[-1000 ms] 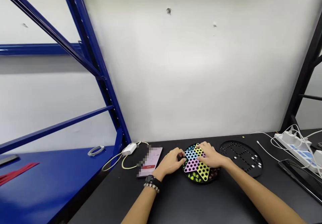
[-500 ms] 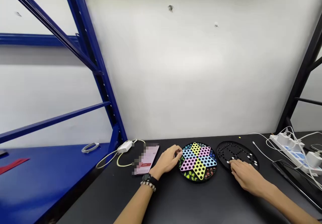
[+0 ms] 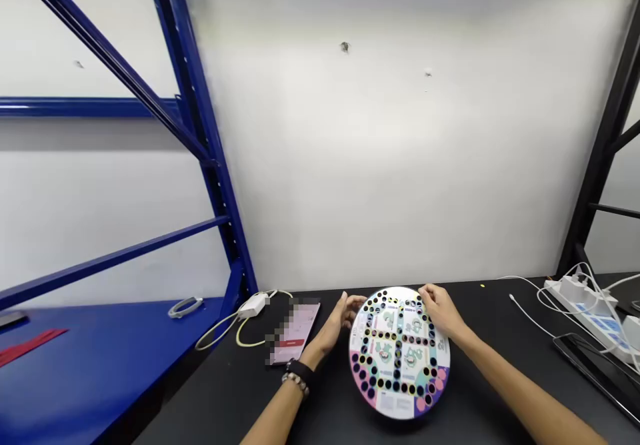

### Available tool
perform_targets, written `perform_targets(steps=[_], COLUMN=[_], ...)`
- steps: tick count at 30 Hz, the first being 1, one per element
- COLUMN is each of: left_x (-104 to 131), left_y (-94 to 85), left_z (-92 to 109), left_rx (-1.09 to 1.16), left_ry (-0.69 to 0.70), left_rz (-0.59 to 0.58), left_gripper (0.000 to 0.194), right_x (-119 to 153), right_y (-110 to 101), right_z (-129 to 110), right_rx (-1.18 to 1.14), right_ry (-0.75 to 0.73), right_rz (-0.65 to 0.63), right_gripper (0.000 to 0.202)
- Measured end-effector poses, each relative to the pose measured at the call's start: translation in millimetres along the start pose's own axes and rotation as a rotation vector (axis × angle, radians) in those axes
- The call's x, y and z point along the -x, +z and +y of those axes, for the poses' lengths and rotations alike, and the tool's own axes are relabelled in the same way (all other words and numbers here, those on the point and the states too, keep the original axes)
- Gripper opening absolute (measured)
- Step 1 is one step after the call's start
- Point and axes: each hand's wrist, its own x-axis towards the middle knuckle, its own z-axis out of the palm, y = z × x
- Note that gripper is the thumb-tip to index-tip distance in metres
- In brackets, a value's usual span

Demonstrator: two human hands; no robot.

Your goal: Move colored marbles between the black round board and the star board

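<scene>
A round game board [image 3: 391, 313] with black holes, white panels and colored printing covers most of the star-patterned board's former spot. It looks slightly raised and tilted toward me, with a dark rim showing beneath its lower edge. My right hand [image 3: 443, 310] grips the upper right edge, thumb over the printed face. At the upper left edge is my left hand [image 3: 341, 318], thumb and fingers apart and loosely curved beside the rim; whether it touches the board is unclear. Through some holes, bits of yellow and blue show from below. The star pattern itself is hidden.
A phone with a pink screen [image 3: 296, 333] lies left of my left hand, near a white adapter [image 3: 253, 305] with a cable. At right are a power strip [image 3: 593, 312], white cables and a dark phone-like device [image 3: 595, 368]. A blue shelf [image 3: 120, 358] stands left.
The black round board at right has left its place; its printed side now faces up over the star board. My right hand moved left and up with it. My left hand stays near the rim.
</scene>
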Motion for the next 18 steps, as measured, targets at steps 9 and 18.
perform_targets(steps=[9, 18], left_x=[6, 7], left_y=[17.7, 22.2], left_z=[-13, -12], left_rx=[-0.400, -0.610], left_ry=[-0.024, 0.002], left_rz=[-0.108, -0.180], left_gripper=[0.062, 0.059], right_x=[-15, 1], right_y=[32, 25], right_z=[54, 33], right_rx=[0.387, 0.534], right_ry=[0.083, 0.030], right_rz=[-0.214, -0.445], right_gripper=[0.048, 0.071])
